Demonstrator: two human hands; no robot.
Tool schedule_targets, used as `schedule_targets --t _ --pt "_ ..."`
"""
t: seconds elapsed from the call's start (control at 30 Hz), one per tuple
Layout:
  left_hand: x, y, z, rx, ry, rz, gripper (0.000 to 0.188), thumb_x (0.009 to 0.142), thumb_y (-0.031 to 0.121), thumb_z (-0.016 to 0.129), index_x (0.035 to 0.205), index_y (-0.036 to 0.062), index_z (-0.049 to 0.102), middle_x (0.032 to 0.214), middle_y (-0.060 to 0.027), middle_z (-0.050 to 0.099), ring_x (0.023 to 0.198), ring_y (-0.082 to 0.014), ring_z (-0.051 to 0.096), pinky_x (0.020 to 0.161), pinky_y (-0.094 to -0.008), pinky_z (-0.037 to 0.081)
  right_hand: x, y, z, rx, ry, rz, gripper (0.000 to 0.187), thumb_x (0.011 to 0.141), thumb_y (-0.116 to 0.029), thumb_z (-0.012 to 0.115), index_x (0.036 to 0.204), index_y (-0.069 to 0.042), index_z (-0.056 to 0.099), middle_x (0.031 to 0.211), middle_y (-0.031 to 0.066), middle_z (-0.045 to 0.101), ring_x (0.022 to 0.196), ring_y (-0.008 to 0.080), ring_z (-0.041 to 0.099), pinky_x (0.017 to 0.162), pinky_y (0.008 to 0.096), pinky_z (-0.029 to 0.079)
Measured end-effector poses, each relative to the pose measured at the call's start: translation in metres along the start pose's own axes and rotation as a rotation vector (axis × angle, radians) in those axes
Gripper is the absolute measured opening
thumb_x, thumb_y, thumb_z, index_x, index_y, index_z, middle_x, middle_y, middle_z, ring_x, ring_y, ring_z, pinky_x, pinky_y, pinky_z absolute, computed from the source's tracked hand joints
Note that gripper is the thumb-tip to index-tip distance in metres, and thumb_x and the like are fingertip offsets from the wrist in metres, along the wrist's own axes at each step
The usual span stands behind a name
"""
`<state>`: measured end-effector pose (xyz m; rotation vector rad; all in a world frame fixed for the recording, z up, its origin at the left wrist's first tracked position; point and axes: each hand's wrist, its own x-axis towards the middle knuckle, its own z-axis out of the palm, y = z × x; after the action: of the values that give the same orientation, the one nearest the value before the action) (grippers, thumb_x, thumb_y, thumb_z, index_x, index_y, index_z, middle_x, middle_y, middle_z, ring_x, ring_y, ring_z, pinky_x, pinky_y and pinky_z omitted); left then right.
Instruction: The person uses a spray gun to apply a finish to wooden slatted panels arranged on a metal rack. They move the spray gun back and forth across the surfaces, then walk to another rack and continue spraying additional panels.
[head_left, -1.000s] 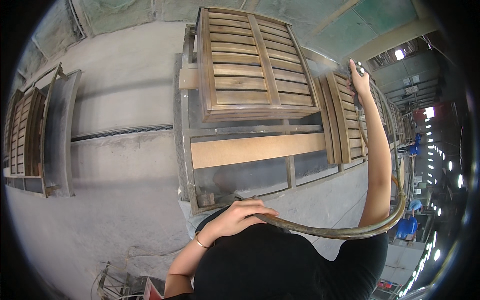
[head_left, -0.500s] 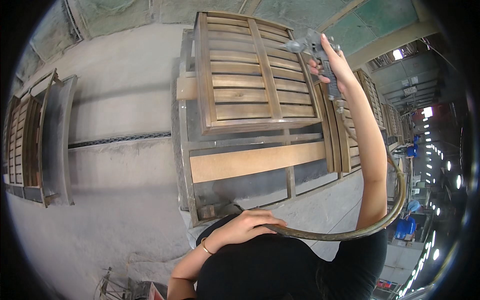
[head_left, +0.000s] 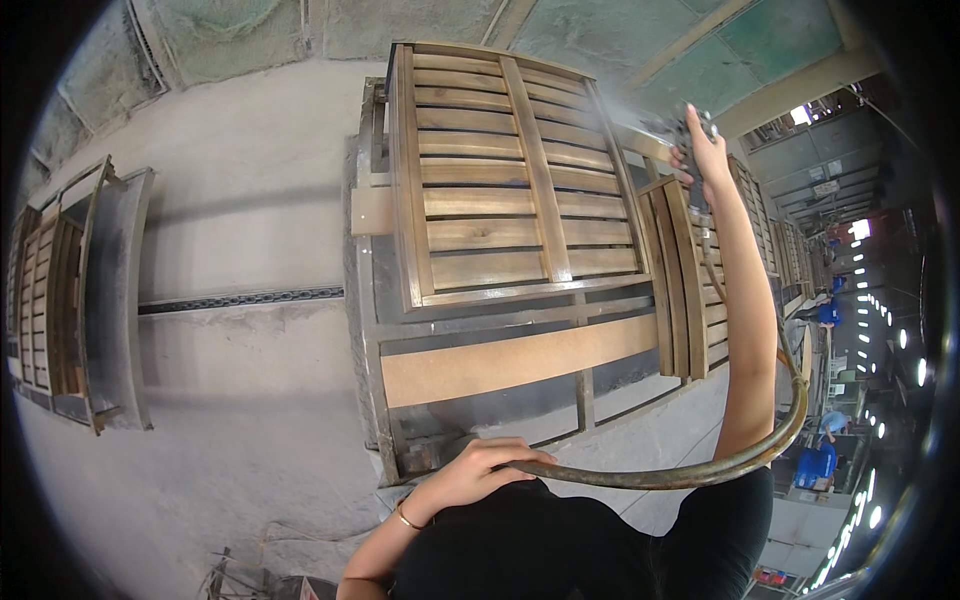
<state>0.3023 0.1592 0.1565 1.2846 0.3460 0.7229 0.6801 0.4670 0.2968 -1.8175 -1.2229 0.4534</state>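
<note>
At six o'clock, nearest the body, the left hand (head_left: 483,470) has its grip clasped on a hose (head_left: 640,478), which loops out to four o'clock and curves up beside the right forearm. Toward two o'clock, the right hand (head_left: 706,156) has its grip clamped on a spray gun (head_left: 690,138), whose nozzle faces the slatted wooden panel (head_left: 532,165) at twelve o'clock without touching it. Pale haze hangs between them, so the step in hand looks like coating the slats. The next move calls for an even sweep across the panel, with enough slack in the hose.

Just below the panel, a plank (head_left: 520,362) lies across a metal rack (head_left: 585,400). A second slatted stack (head_left: 672,285) sits close by at three o'clock, crowding the gun's side. Farther off, another loaded rack (head_left: 143,300) stands at nine o'clock, and a blue barrel (head_left: 816,466) at four.
</note>
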Motion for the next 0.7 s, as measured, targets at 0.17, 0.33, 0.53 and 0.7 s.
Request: schedule_targets --t 0.17,0.33,0.53,0.7 --pt "0.006 -0.006 0.002 -0.059 -0.061 0.075 0.027 0.084 0.006 0.066 0.111 0.0015 0.066 0.103 -0.0114 0.067 0.092 -0.0284 0.065 0.082 -0.0358 0.053 -0.055 -0.084 0.073 0.354 -0.42 0.038 0.047 0.096 -0.054 0.049 0.097 -0.007 0.052 0.066 0.006 0.057 0.052 0.0103 0.054 0.032 0.0178 0.03" --pt "0.009 -0.005 -0.005 -0.064 -0.06 0.037 0.027 0.086 0.007 0.065 0.113 0.0015 0.065 0.101 -0.0118 0.067 0.09 -0.0287 0.065 0.081 -0.0357 0.053 -0.055 -0.109 0.106 0.392 -0.453 0.141 0.045 0.096 -0.053 0.049 0.097 -0.008 0.052 0.067 0.0059 0.057 0.054 0.0096 0.054 0.033 0.0173 0.031" --pt "0.017 -0.009 -0.023 -0.051 -0.032 -0.053 0.027 0.083 0.003 0.066 0.11 -0.0004 0.066 0.099 -0.013 0.067 0.09 -0.0276 0.065 0.081 -0.0344 0.052 0.039 -0.033 0.065 0.093 -0.136 0.009 0.046 0.092 -0.055 0.055 0.086 -0.009 0.054 0.063 0.004 0.057 0.051 0.0099 0.055 0.033 0.0196 0.031" --pt "0.025 -0.015 -0.034 -0.057 0.04 -0.087 0.029 0.086 0.008 0.066 0.115 0.0031 0.066 0.099 -0.012 0.068 0.086 -0.0275 0.064 0.081 -0.035 0.051 0.117 0.037 0.002 -0.074 0.145 -0.049 0.045 0.09 -0.053 0.059 0.084 -0.009 0.053 0.061 0.0031 0.054 0.047 0.0119 0.053 0.033 0.0235 0.03"
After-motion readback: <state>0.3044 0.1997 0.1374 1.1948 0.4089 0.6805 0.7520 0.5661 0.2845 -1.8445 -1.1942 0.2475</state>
